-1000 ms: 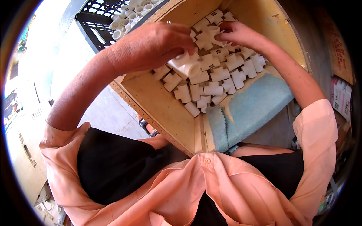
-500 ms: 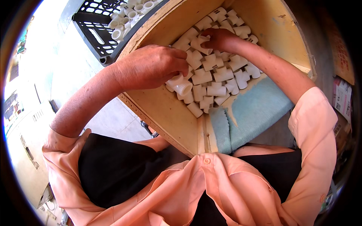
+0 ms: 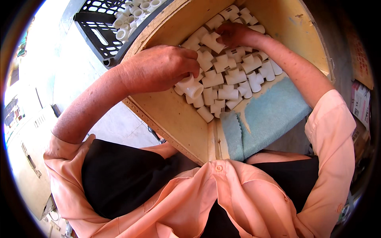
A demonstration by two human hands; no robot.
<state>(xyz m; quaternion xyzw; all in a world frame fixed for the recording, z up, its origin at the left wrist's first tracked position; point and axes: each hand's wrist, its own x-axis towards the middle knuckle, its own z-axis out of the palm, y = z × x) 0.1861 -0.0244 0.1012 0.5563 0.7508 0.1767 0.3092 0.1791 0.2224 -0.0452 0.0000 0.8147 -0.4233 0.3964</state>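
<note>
While the fingers of the left hand [image 3: 168, 66] are curled round a glossy white tubular plastic fitting [image 3: 191, 87], pinching it, those of the right hand [image 3: 238, 35] are bent down at a matt white T-shaped plastic fitting [image 3: 212, 42]. The governing relation is at the right fingertips: the T-shaped fitting lies immediately to their left, apparently in contact, with its long axis seeming to slant from the far left of the fingertips to a point just on their near side. Whether these fingers pinch the piece or merely rest against it cannot be told, since the back of the hand covers part of the contact. Of the two hands, the right is the nearer to this piece; the left is farther to its left and closer to the wearer. The tubular fitting projects below the left fingers, its round mouth turned toward the wearer and slightly right. Both hands are over a pale wooden box [image 3: 170, 119], which contains a pile of white T-shaped plastic fittings [image 3: 228, 92] extending beneath and between the fingers. On the near side of the right fingers, a blue-green fabric cloth [image 3: 278, 113] covers the box's near edge. Beyond the left fingers, and to their left, a black perforated plastic crate [image 3: 88, 18] contains white tubular plastic fittings [image 3: 126, 24], several with round mouths visible.
</note>
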